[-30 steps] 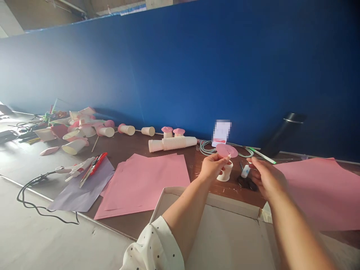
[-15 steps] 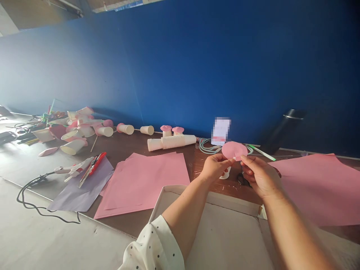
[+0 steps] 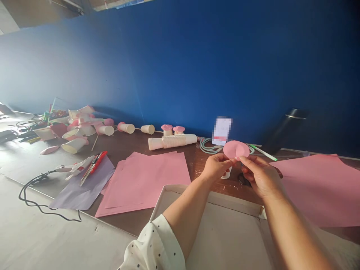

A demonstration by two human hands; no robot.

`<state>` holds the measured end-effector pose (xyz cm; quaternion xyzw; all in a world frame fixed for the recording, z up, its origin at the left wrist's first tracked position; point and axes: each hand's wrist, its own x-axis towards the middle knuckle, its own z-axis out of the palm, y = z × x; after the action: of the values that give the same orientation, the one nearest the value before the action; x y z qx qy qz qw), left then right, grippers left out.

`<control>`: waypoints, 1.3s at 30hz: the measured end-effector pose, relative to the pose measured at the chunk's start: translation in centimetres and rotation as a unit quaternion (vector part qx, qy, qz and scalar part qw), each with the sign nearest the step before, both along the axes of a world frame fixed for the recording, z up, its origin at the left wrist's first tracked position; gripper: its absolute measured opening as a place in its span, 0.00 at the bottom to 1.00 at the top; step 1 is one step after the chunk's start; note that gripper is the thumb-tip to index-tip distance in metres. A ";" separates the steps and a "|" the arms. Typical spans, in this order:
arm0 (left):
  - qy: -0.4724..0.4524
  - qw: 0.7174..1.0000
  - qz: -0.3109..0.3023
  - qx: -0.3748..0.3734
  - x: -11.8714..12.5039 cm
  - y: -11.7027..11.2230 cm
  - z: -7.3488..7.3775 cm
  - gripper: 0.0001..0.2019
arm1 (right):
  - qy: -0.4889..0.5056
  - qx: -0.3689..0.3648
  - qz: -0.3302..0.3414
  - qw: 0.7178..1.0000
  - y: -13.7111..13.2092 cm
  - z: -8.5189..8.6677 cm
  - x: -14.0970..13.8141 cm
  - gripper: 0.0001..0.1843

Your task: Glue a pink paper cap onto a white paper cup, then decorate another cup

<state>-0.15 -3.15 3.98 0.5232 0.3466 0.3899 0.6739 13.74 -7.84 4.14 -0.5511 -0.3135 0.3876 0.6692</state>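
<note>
Pinching a pink paper circle [image 3: 235,149] between them, the left hand [image 3: 216,167] and right hand [image 3: 260,175] grip its lower edge above the table's [image 3: 126,140] far edge, over a white paper cup [image 3: 226,173].

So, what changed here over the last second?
The right hand came in from the right and pinched the edge of the pink paper circle, which the left hand already held. Both now hold it, slightly higher and further right. The paper cup beneath, the pink sheets and the stack of cups stayed put.
</note>
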 end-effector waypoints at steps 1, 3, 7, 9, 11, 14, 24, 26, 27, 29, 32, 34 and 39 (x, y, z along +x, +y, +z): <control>0.000 1.000 0.001 -0.001 0.0 0.0 0.1 0.21 | -0.002 -0.002 -0.001 1.000 0.0 0.0 0.0 0.27; 0.001 1.000 0.000 -0.002 0.0 -0.1 0.1 0.20 | -0.008 -0.005 -0.003 1.000 0.1 -0.1 0.0 0.26; 0.000 1.000 -0.001 0.001 0.1 -0.1 0.2 0.18 | -0.023 -0.009 -0.015 1.000 0.1 -0.2 0.1 0.25; 0.002 1.000 0.000 0.001 0.1 -0.1 0.2 0.18 | -0.024 -0.009 -0.018 1.000 0.1 -0.2 0.1 0.25; 0.005 1.000 0.000 -0.001 0.0 -0.1 0.2 0.19 | -0.018 -0.006 -0.015 1.000 0.1 -0.2 0.0 0.24; 0.003 1.000 0.001 -0.002 -0.1 -0.2 0.3 0.19 | -0.005 0.002 -0.006 1.000 0.1 -0.1 -0.2 0.23; 0.005 1.000 0.001 0.005 0.1 0.1 -0.1 0.20 | 0.069 0.007 0.029 0.997 -0.1 0.4 -0.6 0.24; 0.011 1.000 -0.002 0.007 0.1 0.1 0.0 0.21 | 0.096 0.018 0.025 0.995 0.0 0.4 -0.4 0.25; 0.014 1.000 -0.005 0.009 0.1 0.1 0.0 0.21 | 0.108 0.022 0.026 0.994 0.0 0.4 -0.3 0.25; 0.017 1.000 -0.016 0.016 -0.1 0.0 0.2 0.20 | 0.128 0.030 0.042 0.990 0.0 0.3 0.2 0.25; 0.027 0.998 -0.047 0.024 -0.3 -0.1 0.3 0.21 | 0.127 0.036 0.061 0.989 0.1 0.1 1.0 0.24; 0.040 0.996 -0.076 0.031 -0.3 0.0 0.2 0.22 | 0.112 0.027 0.048 0.992 0.3 -0.2 1.5 0.23; 0.052 0.990 -0.118 0.050 -0.4 0.2 -0.3 0.24 | 0.021 0.011 0.048 0.999 0.6 -1.0 2.0 0.22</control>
<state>-0.54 -2.91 3.66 0.6131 0.2971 0.2964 0.6693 15.75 -7.24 3.18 -0.5197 -0.3301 0.4275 0.6620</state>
